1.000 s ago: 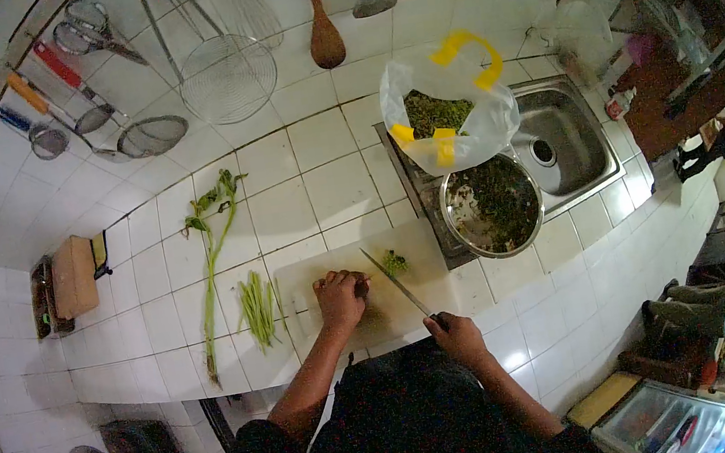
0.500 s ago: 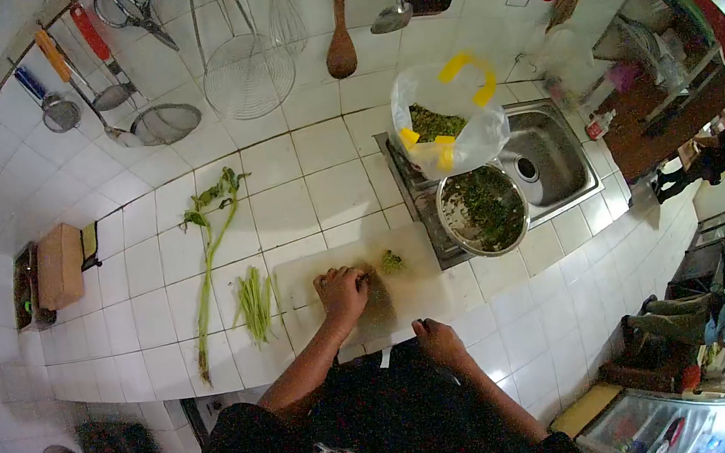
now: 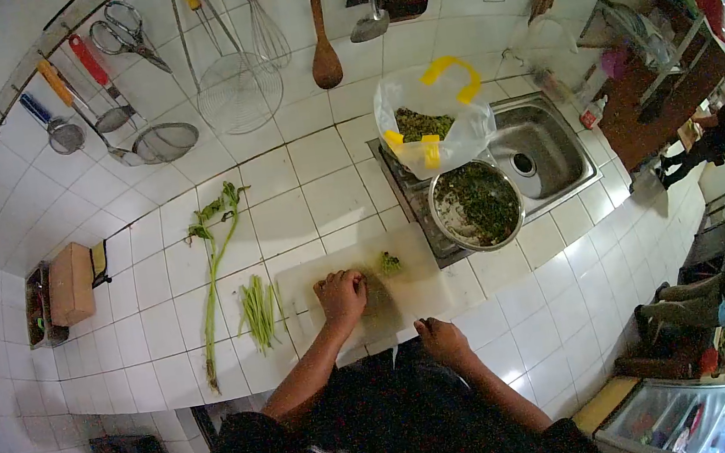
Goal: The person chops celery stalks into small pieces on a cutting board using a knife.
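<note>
On the translucent cutting board, my left hand rests with its fingers curled in. What they hold, if anything, is hidden. My right hand is closed at the board's front edge, around a dark handle that looks like a knife's; its blade cannot be made out clearly. A small heap of chopped greens lies on the board, right of my left hand. Left of the board are a bunch of cut green stalks and a long leafy stalk.
A steel bowl of chopped greens stands by the sink, beside a clear plastic bag with more greens. Utensils, including a wooden spoon, hang on the tiled wall. A brown box stands far left. Two people are on the right.
The view has shifted slightly. My left hand stays on the board and my right hand stays at its front edge, with little visible movement.
</note>
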{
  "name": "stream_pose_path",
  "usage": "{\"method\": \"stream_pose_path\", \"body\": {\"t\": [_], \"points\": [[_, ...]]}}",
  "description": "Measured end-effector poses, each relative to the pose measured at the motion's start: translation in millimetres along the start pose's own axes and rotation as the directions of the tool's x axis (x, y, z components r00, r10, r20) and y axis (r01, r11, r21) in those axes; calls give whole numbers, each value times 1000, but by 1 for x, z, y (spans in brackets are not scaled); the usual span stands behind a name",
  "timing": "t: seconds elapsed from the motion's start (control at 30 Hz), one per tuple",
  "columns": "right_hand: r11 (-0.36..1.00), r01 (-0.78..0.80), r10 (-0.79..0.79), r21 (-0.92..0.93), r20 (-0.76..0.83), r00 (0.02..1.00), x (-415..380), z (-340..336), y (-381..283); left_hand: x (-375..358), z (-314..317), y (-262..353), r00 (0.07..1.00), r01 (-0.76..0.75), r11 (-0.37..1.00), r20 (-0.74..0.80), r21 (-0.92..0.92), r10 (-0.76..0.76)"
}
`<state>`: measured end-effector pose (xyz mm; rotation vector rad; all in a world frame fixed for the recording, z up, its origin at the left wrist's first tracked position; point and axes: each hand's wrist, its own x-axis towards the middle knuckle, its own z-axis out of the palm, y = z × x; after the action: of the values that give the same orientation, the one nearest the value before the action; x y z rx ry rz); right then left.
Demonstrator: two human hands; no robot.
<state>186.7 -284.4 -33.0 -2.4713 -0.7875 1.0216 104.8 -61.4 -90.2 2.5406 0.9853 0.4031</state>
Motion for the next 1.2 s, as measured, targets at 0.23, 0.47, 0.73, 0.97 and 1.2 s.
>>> {"method": "stream_pose_path", "body": {"t": [0.23,0.47,0.73,0.97,1.2], "points": [[998,45,-43,33,-34,998,-7,-4,-17,-1,0,-2,1000,7,999,-3,34,-7],[996,79,-78,48,-20,997,5,3,-25,-4,7,-8,994,-72,995,-74,61,77],[999,32,-32,-33,3,999,-3,15,-5,10,1,-15,998,-42,994,49,-98,47],[998,-40,41,46,-22,999,-7,9,-17,12,-7,-15,998,-14,979,56,-205,26],[995,-10,15,97,-53,998,-19,10,-10,7,3,-28,995,-102,966,-14,-238,102]]}}
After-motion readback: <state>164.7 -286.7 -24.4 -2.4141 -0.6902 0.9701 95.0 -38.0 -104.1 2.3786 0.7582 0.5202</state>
